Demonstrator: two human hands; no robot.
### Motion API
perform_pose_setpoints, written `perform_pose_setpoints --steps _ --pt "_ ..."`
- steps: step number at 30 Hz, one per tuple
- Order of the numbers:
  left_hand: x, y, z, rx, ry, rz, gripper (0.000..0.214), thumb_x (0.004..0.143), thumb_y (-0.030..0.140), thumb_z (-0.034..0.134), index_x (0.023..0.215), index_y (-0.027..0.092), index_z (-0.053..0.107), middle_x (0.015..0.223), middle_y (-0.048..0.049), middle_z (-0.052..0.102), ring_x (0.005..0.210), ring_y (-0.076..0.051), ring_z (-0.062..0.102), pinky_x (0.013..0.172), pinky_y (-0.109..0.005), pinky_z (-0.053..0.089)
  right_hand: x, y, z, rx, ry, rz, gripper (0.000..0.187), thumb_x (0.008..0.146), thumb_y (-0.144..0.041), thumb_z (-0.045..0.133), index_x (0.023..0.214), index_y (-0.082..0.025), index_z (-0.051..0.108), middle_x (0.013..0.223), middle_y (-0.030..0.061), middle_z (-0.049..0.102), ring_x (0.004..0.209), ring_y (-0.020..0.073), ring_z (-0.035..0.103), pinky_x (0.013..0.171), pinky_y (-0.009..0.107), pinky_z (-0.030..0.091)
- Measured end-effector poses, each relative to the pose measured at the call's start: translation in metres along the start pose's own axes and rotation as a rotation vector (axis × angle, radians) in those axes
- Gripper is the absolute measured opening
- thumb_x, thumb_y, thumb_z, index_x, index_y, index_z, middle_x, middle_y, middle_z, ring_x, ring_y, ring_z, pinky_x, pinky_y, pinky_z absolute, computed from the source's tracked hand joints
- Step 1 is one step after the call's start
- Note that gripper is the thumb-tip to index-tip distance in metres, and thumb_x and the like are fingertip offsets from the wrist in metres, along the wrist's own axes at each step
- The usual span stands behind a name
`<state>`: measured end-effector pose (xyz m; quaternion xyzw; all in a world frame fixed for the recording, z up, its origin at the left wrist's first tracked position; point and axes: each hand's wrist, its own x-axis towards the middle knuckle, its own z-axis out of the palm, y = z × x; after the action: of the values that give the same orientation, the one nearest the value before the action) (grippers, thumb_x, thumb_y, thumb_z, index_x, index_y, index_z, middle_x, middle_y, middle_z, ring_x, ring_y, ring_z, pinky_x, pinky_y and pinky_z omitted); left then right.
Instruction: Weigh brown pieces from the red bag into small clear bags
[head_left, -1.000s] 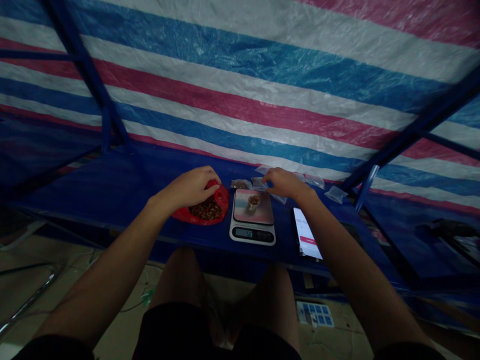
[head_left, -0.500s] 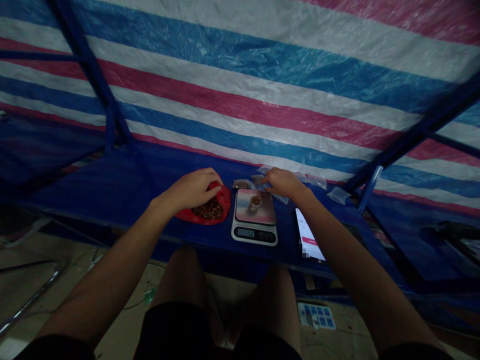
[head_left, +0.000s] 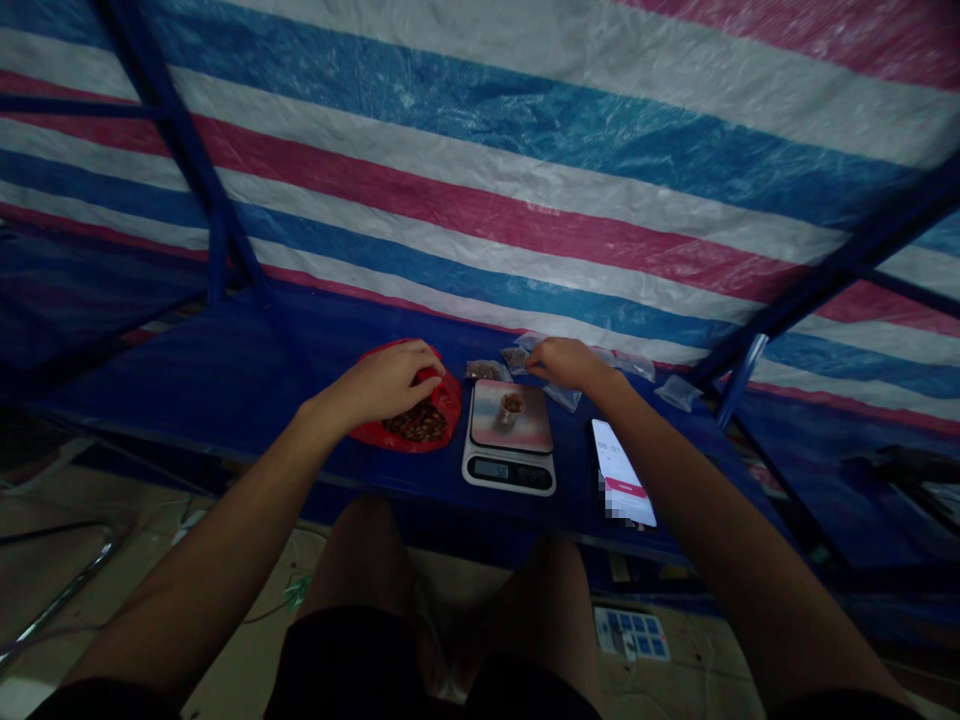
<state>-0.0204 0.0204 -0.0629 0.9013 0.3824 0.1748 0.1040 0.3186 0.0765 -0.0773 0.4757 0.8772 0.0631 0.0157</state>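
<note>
My left hand (head_left: 386,381) rests curled on the edge of a red plastic bag (head_left: 444,400) that lies open with brown nuts or seeds (head_left: 415,424) in it. My right hand (head_left: 562,362) reaches past the kitchen scale (head_left: 510,440), fingers pinched at a small clear bag (head_left: 516,356) of brown pieces behind it. A small cup (head_left: 511,405) with brown pieces stands on the scale's platform.
A lit phone (head_left: 622,470) lies right of the scale. More small clear bags, filled (head_left: 482,370) and flat (head_left: 675,392), lie along the back of the blue bench (head_left: 247,380). A striped tarp (head_left: 480,170) hangs behind. Blue frame bars (head_left: 739,380) rise at both sides.
My right hand has slid a little further back and pinched at the small clear bag behind the scale. My left hand has stayed on the red bag.
</note>
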Motion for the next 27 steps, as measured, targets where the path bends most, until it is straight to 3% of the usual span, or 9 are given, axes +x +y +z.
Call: perform_pose_setpoints --steps 4,9,13,17,23,27 --pt "0.004 0.003 0.002 0.009 0.032 0.023 0.031 0.101 0.032 0.05 0.112 0.018 0.076 0.118 -0.01 0.073 0.116 -0.024 0.065 0.109 -0.04 0.048 0.0 0.005 -0.009 0.191 0.068 0.053 0.019 0.097 -0.028 0.067 0.1 -0.024 0.085 0.102 0.0067 0.084 0.086 0.0255 0.075 0.076 0.033 0.049" --pt "0.011 0.021 0.006 0.067 0.318 -0.034 0.043 0.098 0.044 0.061 0.134 0.02 0.068 0.146 -0.0112 0.063 0.136 -0.033 0.052 0.118 -0.054 0.041 -0.009 -0.003 -0.051 0.293 0.278 0.204 0.028 0.097 -0.028 0.06 0.101 -0.016 0.085 0.096 0.0112 0.083 0.082 0.024 0.074 0.073 0.032 0.049" --pt "0.021 0.051 0.013 -0.008 0.512 -0.055 0.078 0.086 0.052 0.078 0.15 0.017 0.052 0.155 -0.0169 0.053 0.144 -0.036 0.046 0.123 -0.056 0.038 -0.025 -0.029 -0.097 0.484 0.366 0.177 0.023 0.093 -0.026 0.064 0.1 -0.013 0.081 0.079 0.0084 0.079 0.065 0.0193 0.07 0.067 0.03 0.05" --pt "0.032 0.081 0.021 -0.104 0.625 -0.029 0.101 0.075 0.051 0.089 0.156 0.016 0.04 0.159 -0.0209 0.048 0.149 -0.039 0.044 0.124 -0.056 0.038 -0.039 -0.069 -0.126 0.625 0.463 0.095 0.021 0.087 -0.021 0.07 0.107 -0.016 0.076 0.082 0.0051 0.077 0.069 0.0188 0.071 0.069 0.029 0.052" --pt "0.032 0.098 0.021 -0.298 0.702 -0.059 0.064 0.084 0.035 0.081 0.14 0.018 0.055 0.139 -0.0139 0.067 0.129 -0.03 0.064 0.113 -0.049 0.051 -0.044 -0.111 -0.136 0.74 0.481 0.014 0.014 0.084 -0.015 0.067 0.096 -0.017 0.073 0.082 0.0032 0.075 0.077 0.0191 0.071 0.073 0.029 0.053" --pt "0.021 0.093 0.02 -0.392 0.686 -0.042 0.066 0.081 0.037 0.083 0.138 0.018 0.057 0.137 -0.0132 0.069 0.124 -0.028 0.068 0.108 -0.045 0.055 -0.043 -0.115 -0.129 0.807 0.463 -0.006 0.014 0.083 -0.014 0.065 0.095 -0.018 0.071 0.078 0.0018 0.074 0.073 0.0181 0.07 0.07 0.028 0.052"
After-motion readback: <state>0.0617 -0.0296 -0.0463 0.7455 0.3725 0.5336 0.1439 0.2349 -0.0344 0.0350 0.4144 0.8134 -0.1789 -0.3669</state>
